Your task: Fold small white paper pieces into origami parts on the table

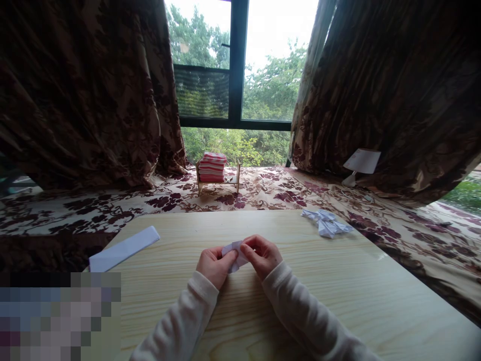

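Observation:
A small piece of folded white paper (236, 249) is held between my two hands, just above the middle of the table. My left hand (215, 265) pinches its left side, thumb on top. On the other side, my right hand (262, 253) grips the paper between thumb and curled fingers. The fingers partly cover the paper, so its full shape is hidden. At the table's far right lies a pile of folded white paper pieces (327, 223). A long strip of white paper (125, 248) rests at the left edge.
The pale wooden table (180, 321) stands against a ledge covered in floral cloth (263, 193). On that ledge are a small wooden rack (236, 181) with stacked red-and-white striped cloths (212, 168) and a white lamp (362, 160). Dark floral curtains (93, 90) flank the window. A blurred block covers the lower left.

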The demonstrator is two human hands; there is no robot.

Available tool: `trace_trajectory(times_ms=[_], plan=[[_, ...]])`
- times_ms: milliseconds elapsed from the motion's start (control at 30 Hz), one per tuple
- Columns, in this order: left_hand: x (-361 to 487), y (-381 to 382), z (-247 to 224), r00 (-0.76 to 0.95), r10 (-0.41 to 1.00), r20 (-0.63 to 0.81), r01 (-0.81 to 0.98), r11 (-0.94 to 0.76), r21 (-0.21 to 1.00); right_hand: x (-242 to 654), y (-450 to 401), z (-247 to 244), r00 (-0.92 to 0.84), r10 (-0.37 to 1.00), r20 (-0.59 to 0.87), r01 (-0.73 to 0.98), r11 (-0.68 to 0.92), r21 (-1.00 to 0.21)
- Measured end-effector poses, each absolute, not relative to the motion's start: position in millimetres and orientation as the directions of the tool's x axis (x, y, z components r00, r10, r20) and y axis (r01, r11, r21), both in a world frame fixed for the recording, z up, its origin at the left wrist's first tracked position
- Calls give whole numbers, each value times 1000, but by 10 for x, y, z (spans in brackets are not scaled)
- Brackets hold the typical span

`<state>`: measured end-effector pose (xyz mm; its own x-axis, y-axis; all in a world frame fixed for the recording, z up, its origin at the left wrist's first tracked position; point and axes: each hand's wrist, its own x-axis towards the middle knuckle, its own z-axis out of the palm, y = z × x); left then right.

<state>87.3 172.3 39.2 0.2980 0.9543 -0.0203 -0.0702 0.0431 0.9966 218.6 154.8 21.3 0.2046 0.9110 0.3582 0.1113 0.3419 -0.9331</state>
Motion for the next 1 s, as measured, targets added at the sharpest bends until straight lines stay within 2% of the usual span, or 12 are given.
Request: trace_trajectory(times_ms=[133,233,467,733,1000], plan=[[857,1721,417,249,969,-8,-66,25,998,2195,1571,182,183,937,297,29,297,-955],[865,1695,461,246,969,12,-63,3,998,2201,1585,141,122,953,277,56,272,-961],[889,1654,507,251,968,27,-45,-16,999,2202,1580,116,86,937,340,114,329,-937],[866,1707,441,319,946,-52,-76,81,994,2252,1502,293,54,954,294,161,283,-946],[857,1767,341,340,932,-122,-143,179,973,2291,1518,317,104,945,311,141,296,-945]])
